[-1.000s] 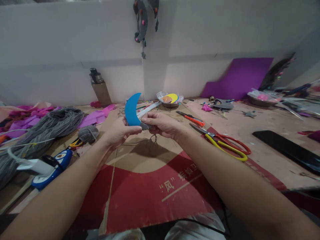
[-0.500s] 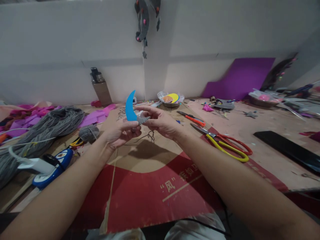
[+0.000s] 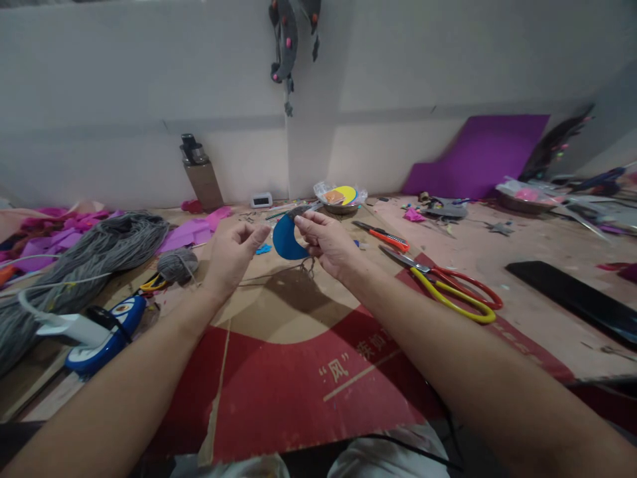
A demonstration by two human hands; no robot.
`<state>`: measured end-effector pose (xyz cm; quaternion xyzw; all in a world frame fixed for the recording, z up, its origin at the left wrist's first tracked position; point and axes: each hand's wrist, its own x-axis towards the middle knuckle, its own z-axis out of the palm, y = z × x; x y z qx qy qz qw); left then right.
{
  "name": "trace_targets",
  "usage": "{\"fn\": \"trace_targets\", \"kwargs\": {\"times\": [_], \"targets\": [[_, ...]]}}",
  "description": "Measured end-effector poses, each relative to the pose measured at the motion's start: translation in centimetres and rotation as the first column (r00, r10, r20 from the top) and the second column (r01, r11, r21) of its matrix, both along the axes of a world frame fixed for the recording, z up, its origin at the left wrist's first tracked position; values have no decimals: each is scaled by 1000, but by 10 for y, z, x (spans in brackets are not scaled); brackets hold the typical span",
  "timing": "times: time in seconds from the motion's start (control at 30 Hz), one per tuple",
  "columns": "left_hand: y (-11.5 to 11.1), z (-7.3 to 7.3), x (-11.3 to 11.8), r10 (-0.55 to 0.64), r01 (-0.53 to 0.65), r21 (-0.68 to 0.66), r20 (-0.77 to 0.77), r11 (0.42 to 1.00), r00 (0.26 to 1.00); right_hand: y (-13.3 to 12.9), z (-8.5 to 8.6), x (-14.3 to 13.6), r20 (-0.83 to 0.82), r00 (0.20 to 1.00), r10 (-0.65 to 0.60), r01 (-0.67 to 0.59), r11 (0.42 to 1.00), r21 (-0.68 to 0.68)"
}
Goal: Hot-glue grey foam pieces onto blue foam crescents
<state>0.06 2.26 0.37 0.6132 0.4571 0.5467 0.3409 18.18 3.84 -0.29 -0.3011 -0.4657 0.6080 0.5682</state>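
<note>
A blue crescent (image 3: 287, 240) with grey yarn wrapped round its upper tip is held up over the cardboard (image 3: 279, 411). My right hand (image 3: 326, 244) pinches it at the wrapped end, thumb and fingers pressed together. Just left of the crescent is my left hand (image 3: 233, 255), its thumb and forefinger pressed together; whether a strand of yarn lies between them is too small to tell. A grey yarn strand (image 3: 263, 277) crosses the cardboard below the hands.
Red and yellow scissors (image 3: 450, 285) and an orange-handled cutter (image 3: 388, 239) lie at right, beyond them a black phone-like object (image 3: 572, 299). Grey yarn (image 3: 114, 252), a small ball (image 3: 176, 265) and a blue power strip (image 3: 104, 338) are at left.
The blue crescent has been turned so its curve faces down and left. My left hand has let go of it and moved left; my right hand now holds it by the wrapped tip.
</note>
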Motion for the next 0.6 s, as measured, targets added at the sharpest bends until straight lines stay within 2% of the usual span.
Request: {"fn": "trace_targets", "kwargs": {"times": [0.07, 0.1, 0.2, 0.27, 0.4, 0.6], "targets": [[0, 1, 1, 71, -63, 135, -55, 989, 996, -1, 1, 0, -18, 1000, 6, -7, 999, -34], [-1, 1, 2, 39, -34, 147, -32, 989, 999, -2, 1, -1, -19, 1000, 12, -13, 999, -45], [-4, -1, 12, -167, 163, 40, 129, 986, 978, -7, 0, -6, -19, 999, 49, -50, 997, -66], [-6, -6, 18, -239, 253, -28, 240, 967, 941, -10, -1, -10, -16, 998, 66, -68, 994, -84], [-7, -17, 25, -201, 270, -113, 416, 956, 887, -16, -5, -17, -9, 998, 66, -66, 990, -128], [-6, -20, 26, -87, 194, -178, 481, 965, 873, -16, -9, -21, 2, 1000, 6, -6, 991, -137]]}}
